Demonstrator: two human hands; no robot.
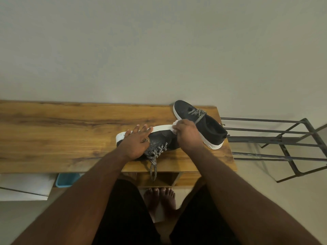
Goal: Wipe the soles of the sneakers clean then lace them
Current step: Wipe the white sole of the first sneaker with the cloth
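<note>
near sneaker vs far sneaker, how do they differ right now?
The near sneaker lies tipped on its side, white sole edge facing up; the far sneaker stands upright on its sole. The left hand presses the near one while the right hand holds a white wipe against its sole; the far one is untouched. Both are black with checkered laces.

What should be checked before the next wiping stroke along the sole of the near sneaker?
1. Near sneaker tipped on its side, white sole edge exposed: ok.
2. Left hand presses it down with straight fingers: ok.
3. Right hand holds white wipe against the sole: ok.
4. Sole clean: cannot tell.
5. Loose lace hangs over the table edge, apart from the wipe: ok.
6. Far sneaker upright, close behind the right hand: ok.
</note>
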